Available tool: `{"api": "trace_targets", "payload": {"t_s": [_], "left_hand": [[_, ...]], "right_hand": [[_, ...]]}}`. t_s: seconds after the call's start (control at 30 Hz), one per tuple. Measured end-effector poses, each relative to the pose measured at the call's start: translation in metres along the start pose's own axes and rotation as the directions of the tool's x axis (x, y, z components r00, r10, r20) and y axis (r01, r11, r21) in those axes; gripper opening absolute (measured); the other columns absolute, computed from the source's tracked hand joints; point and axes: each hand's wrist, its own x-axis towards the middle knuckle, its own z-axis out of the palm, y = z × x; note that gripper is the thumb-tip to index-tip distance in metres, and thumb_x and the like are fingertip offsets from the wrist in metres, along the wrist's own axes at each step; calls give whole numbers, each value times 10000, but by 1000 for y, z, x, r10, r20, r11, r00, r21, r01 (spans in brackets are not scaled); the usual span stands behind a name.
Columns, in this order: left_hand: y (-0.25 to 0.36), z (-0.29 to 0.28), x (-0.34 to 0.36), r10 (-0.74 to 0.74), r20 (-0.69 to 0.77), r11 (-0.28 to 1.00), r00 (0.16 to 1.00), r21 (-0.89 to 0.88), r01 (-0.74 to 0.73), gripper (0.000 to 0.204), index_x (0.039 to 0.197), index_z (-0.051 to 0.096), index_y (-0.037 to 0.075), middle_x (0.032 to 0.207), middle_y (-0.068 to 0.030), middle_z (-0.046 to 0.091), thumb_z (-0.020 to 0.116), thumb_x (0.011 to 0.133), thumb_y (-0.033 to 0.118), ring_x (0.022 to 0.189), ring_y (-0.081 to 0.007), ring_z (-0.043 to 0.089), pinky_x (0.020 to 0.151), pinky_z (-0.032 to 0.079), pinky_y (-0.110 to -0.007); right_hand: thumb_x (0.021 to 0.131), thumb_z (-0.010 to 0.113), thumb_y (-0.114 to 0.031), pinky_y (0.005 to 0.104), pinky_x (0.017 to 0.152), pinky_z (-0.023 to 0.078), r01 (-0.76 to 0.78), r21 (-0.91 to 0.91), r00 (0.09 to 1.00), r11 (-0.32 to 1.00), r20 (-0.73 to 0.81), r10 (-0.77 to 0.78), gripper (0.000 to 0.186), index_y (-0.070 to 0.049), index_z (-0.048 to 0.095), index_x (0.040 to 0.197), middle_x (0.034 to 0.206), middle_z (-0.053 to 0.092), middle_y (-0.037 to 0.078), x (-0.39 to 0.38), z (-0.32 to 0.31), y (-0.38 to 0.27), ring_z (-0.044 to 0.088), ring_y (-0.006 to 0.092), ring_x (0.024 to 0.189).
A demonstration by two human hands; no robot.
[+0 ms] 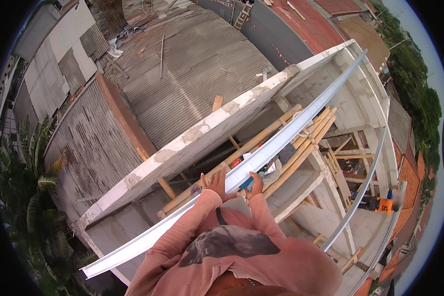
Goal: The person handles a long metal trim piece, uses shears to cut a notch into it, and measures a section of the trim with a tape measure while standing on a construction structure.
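Note:
A long, pale metal channel (295, 127) runs diagonally past me, from the lower left up to the far right. My left hand (215, 186) lies against its near part with the fingers spread and holds nothing. Just to the right, on the channel's other side, my right hand (254, 186) is closed around a small blue object (245, 183); its kind is partly hidden by the fingers and the channel. The thumb of that hand rests near the channel's edge. Beneath, a grey bucket (272, 173) and several small items sit among bamboo poles (308, 148).
A rough concrete wall top (197, 132) slopes up along the left, with corrugated roofing (197, 64) beyond. Deep openings show between the beams below. A second metal channel (362, 190) spans the right side. A person in orange (381, 204) is at the far right.

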Motion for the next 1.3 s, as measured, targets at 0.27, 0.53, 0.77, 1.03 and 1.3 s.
{"api": "trace_targets", "payload": {"t_s": [0.27, 0.53, 0.77, 1.03, 1.3], "left_hand": [[-254, -90, -204, -215, -404, 903, 889, 264, 338, 1360, 1578, 65, 27, 1623, -191, 177, 604, 657, 870, 1533, -329, 89, 1228, 53, -532], [-322, -61, -321, -489, -1, 762, 873, 486, 428, 1642, 1590, 14, 77, 1647, -134, 125, 652, 365, 965, 1543, -286, 29, 1225, -46, -545], [-331, -52, -340, -577, 114, 723, 809, 531, 441, 1647, 1592, 8, 88, 1650, -141, 110, 640, 355, 973, 1543, -281, 23, 1229, -47, -537], [-341, -54, -315, -550, 128, 815, 826, 299, 497, 1407, 1595, 9, 212, 1518, -154, 382, 915, 554, 487, 1453, -349, 311, 1232, 194, -480], [-365, -27, -285, -485, -104, 805, 868, 335, 490, 941, 1354, 434, 139, 1214, -114, 518, 892, 549, 307, 1183, -357, 510, 1056, 398, -469]], "right_hand": [[771, 716, -223, 394, 859, 484, -46, 13, 999, 999, -21, 46, 365, -162, 613, 1116, 1091, 596, 0, 63, -8, -41, 569, 197, 1023], [826, 690, -170, 445, 852, 519, 57, -50, 993, 997, 102, -52, 296, -109, 609, 1103, 1081, 626, 48, 138, 1, -124, 610, 232, 1032], [822, 697, -173, 488, 875, 540, 95, -75, 987, 993, 135, -84, 359, -81, 596, 1154, 1104, 630, 72, 201, -4, -188, 615, 274, 1077], [843, 677, -177, 529, 877, 553, 285, -260, 929, 923, 313, -199, 345, -83, 599, 1165, 1113, 643, 85, 217, 4, -199, 636, 284, 1041], [794, 717, -304, 580, 900, 453, -31, -152, 999, 988, -18, 29, 561, -132, 494, 1279, 1184, 506, 135, 179, 31, -199, 577, 336, 977]]}}
